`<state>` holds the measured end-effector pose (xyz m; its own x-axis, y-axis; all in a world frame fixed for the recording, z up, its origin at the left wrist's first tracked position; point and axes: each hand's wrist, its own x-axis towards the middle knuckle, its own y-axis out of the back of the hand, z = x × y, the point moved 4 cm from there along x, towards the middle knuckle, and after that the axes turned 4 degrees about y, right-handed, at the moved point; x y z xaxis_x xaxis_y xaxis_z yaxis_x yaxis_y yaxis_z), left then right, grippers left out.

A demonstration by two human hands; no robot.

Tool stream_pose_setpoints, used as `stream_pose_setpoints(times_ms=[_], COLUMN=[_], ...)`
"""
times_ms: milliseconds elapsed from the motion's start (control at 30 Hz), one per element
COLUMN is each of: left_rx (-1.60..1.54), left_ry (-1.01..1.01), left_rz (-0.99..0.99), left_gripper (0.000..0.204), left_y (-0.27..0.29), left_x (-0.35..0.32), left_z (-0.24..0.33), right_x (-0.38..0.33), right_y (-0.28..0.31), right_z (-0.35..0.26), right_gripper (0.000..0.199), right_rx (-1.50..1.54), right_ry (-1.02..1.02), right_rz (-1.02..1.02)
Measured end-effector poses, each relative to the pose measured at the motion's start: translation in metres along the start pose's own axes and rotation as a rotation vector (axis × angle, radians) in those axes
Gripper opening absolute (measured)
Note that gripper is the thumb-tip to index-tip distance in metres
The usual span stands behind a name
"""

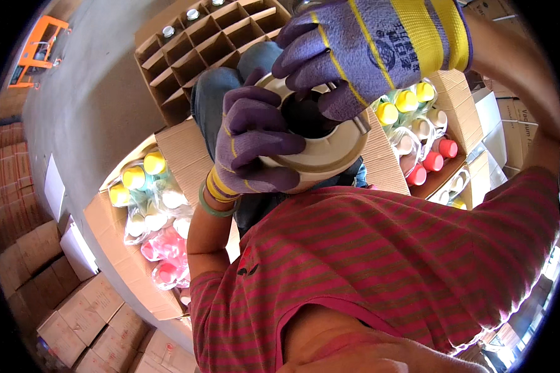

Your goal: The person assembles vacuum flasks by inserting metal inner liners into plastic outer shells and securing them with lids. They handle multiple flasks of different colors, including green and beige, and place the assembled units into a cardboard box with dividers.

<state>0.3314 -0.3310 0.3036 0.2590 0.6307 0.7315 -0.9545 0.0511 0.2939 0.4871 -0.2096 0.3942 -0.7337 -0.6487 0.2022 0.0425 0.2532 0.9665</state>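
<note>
At the far left we see an orange cart (40,46) standing on a grey concrete floor (96,93), and below it stacks of closed brown cartons (74,311) along the rim. Moving right, an open cardboard box (115,221) holds bagged bottles with yellow caps (144,169) and pink ones (165,248) lower down. Above it stands a divided carton (196,46) with cardboard cells; a few cells at its back hold items with silver tops, the rest look unfilled.

In the middle, our left hand (252,143), in a purple glove with yellow stripes and a green bangle at the wrist, wraps its fingers closed around the left edge of a cream round lid-like part (320,155) held up close to the camera, above the lap in blue jeans. Our right hand (367,46), gloved alike, comes down from above; its fingers curl pressed together onto the top of the same part, over its dark centre opening. What sits inside that opening we cannot make out.

To the right, another open box (460,102) shows yellow, white and red caps (438,155), partly hidden behind the hands. White cartons stand beyond it. The striped red shirt fills the lower right and cuts off whatever lies under it.
</note>
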Motion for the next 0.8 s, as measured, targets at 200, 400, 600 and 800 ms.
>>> stream_pose_setpoints(times_ms=[200,400,600,800], left_rx=[0.069,0.188,0.219,0.153], left_ry=[0.005,-0.01,-0.023,-0.042], left_rz=[0.035,0.135,0.211,0.175], left_gripper=[0.057,0.077,0.071,0.076], left_y=[-0.002,-0.015,-0.026,-0.019], left_x=[0.0,-0.002,-0.003,-0.006], left_z=[-0.003,-0.005,-0.005,-0.002], right_x=[0.019,0.017,-0.013,0.012], right_y=[-0.007,-0.022,-0.029,0.031], right_z=[0.001,0.005,-0.009,-0.014], right_gripper=[0.022,0.045,0.033,0.017], right_rx=[-0.07,0.288,1.187,-0.1], right_ry=[-0.079,-1.037,-1.828,-0.274], right_rz=[-0.575,-0.363,0.306,-0.427])
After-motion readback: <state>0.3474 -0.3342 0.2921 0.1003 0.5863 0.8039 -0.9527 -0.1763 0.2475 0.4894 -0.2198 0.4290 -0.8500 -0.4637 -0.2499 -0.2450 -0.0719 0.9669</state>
